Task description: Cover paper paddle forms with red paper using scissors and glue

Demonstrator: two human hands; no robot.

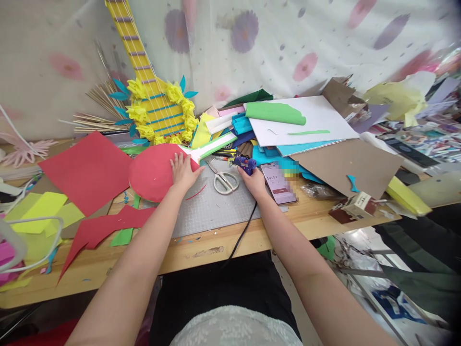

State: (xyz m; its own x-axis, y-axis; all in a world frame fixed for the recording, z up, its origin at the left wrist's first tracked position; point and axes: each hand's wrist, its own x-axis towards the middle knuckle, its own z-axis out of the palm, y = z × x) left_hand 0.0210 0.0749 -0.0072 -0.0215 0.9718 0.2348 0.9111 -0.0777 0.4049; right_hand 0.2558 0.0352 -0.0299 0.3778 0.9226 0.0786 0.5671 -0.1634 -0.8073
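My left hand (182, 170) lies with its fingers spread on a round red paper piece (150, 174). A white neck edged in green (216, 145) runs from that disc toward the upper right. In my right hand (255, 181) is a blue hot glue gun (246, 164), its nozzle pointing left and its black cord (244, 234) hanging over the table edge. Between my hands, scissors with pale handles (225, 183) rest on a grey cutting mat (216, 211). A thin red paper strip (196, 191) is near my left thumb.
A yellow paper guitar (158, 113) leans against the curtain behind the disc. Red paper scraps (90, 168) lie to the left. A phone (276, 183) showing a timer is right of the glue gun. Beyond are white board (324, 115), brown cardboard (345, 163) and a small box (355, 206).
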